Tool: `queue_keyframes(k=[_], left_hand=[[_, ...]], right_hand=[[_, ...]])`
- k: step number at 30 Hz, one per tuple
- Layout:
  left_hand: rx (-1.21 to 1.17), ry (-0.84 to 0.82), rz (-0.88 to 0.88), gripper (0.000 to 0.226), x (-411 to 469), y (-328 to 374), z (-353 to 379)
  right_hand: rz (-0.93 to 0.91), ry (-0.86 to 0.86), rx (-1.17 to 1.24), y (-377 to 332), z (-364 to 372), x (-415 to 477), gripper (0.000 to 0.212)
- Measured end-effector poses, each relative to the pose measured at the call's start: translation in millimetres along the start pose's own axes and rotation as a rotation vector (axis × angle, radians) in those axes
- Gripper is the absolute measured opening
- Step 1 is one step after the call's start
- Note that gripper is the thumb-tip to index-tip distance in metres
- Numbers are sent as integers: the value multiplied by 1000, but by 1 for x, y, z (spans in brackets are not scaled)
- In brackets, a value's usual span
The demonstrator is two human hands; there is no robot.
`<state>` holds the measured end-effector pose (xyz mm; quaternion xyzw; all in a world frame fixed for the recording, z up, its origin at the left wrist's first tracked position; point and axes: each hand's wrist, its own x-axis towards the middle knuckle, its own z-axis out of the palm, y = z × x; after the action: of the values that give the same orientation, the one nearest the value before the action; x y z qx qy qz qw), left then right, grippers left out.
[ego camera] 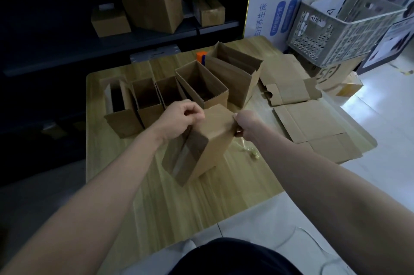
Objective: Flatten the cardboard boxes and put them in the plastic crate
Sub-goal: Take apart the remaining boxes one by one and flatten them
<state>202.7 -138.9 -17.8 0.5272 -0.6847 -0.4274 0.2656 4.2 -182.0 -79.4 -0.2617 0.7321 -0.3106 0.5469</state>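
Note:
A brown cardboard box (pixel 210 140) stands tilted on the wooden table (pixel 170 205), its open flaps pointing toward me. My left hand (pixel 181 117) grips its top left edge with curled fingers. My right hand (pixel 246 125) pinches its top right corner. Behind it stands a row of several open boxes (pixel 201 86). Flattened cardboard sheets (pixel 313 126) lie on the table's right side. The grey plastic crate (pixel 345 28) sits at the back right on top of a cardboard box.
An orange and blue tool (pixel 201 56) stands behind the row of boxes. Crumpled clear tape (pixel 246 149) lies right of the held box. Dark shelves at the back hold closed boxes (pixel 152 5). A white floor lies to the right.

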Motion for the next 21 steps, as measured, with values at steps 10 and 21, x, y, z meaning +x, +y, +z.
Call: queue_keyframes(k=[10,21], left_hand=[[-673,297,-83,33,-1,-8,0],[-605,377,-276,33,-6,-5,-5]], right_hand=[[48,-46,-10,-2,13,3,15],[87,-33,-81,2,10,1,11]])
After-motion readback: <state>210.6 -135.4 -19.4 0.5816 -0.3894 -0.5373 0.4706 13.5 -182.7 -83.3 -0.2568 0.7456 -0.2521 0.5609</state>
